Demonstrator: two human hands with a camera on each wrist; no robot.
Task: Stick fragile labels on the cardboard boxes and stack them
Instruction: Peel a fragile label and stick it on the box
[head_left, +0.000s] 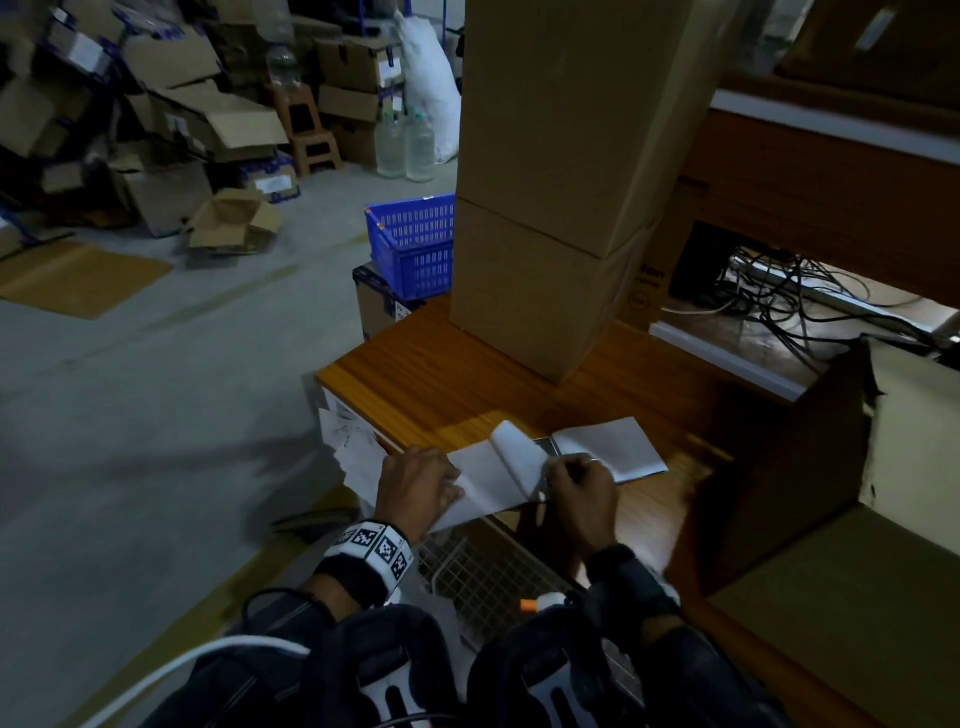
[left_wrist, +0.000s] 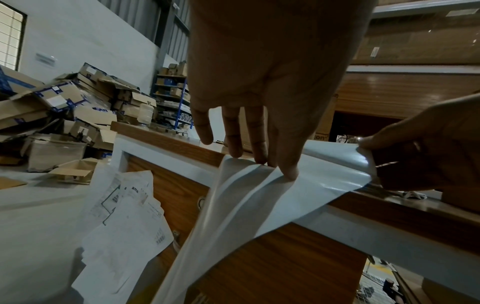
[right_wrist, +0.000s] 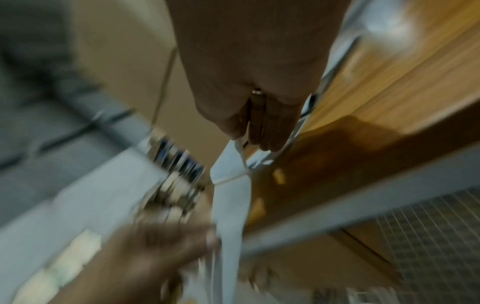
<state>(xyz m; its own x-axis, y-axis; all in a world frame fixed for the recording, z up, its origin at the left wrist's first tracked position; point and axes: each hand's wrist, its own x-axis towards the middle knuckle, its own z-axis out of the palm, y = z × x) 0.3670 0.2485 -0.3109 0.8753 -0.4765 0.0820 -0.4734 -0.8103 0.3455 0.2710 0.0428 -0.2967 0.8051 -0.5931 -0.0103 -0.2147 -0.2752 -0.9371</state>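
Item: label sheet (head_left: 483, 480), thin, glossy, floppy (likely tears or creases easily), is lying over the front edge of the wooden counter (head_left: 457, 384).

L to R: your left hand (head_left: 415, 480) is pressing it flat w/ straight fingers; your right hand (head_left: 584, 480) is pinching the curled corner, wrist low. Take hold at corners, not mid-sheet.

Stacked cardboard boxes (head_left: 550, 208) are standing behind, further along the counter.

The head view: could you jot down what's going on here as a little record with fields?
Left hand: straight fingers press the white sheet onto the wooden table
Right hand: pinches the sheet's lifted edge
Sheet: hangs over the table edge
Stacked cardboard boxes: two, on the table behind
Blue basket: beyond the table
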